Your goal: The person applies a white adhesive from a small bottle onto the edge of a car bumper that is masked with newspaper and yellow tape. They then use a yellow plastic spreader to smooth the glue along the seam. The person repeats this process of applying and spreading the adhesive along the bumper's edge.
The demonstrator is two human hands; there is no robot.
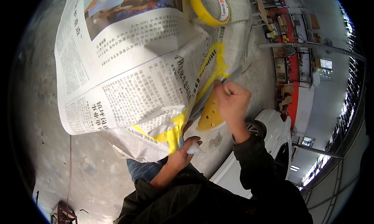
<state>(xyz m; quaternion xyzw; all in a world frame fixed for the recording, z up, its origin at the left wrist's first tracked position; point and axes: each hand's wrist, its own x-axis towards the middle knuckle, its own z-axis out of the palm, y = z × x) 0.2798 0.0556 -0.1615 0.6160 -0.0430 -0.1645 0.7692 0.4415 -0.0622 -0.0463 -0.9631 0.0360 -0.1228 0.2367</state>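
Beside the newspaper (124, 76), our right grip (235, 101) pinches a sanding disc (210, 120), our left grip (179, 157) a whitish object (193, 148), seemingly mid-sanding, light strokes needed next.

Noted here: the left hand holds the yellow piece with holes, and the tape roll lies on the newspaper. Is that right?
Not quite: the head view shows the right hand holding the yellow piece with holes. The tape roll does lie on the newspaper.

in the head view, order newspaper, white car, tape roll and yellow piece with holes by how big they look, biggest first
1. newspaper
2. white car
3. tape roll and yellow piece with holes: partly out of sight, too alike to rank
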